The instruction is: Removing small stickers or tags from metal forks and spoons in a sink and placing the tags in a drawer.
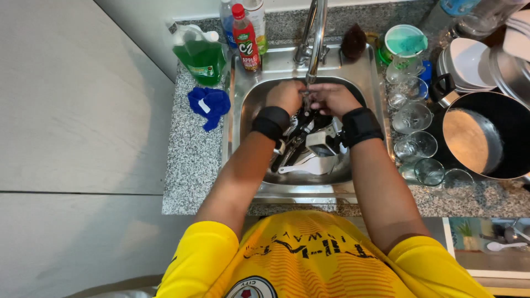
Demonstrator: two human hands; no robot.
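Grey speckled granite makes up the surface (190, 160), with a stainless steel sink (237, 110) set into it and a pale wall to the left. Both hands meet under the spout of the chrome faucet (316, 33), over the sink basin. The left hand (286, 96) and right hand (331, 98) are touching, fingers curled together around something small that cannot be made out. Each wrist wears a black band. Below the hands, in the basin, lie dark-handled utensils (298, 138) and a white scoop (309, 164), piled against each other.

Behind the sink's left corner stand a red-labelled bottle (246, 36) and a pouch of green dish liquid (201, 52). A crumpled blue cloth (208, 105) lies on the granite just beside the sink's left edge. To the right, several clear drinking glasses (413, 118) stand in a row near the rim, next to a black pot (480, 138) and a stack of white plates (469, 60). A teal-lidded tub (404, 41) sits behind the glasses.
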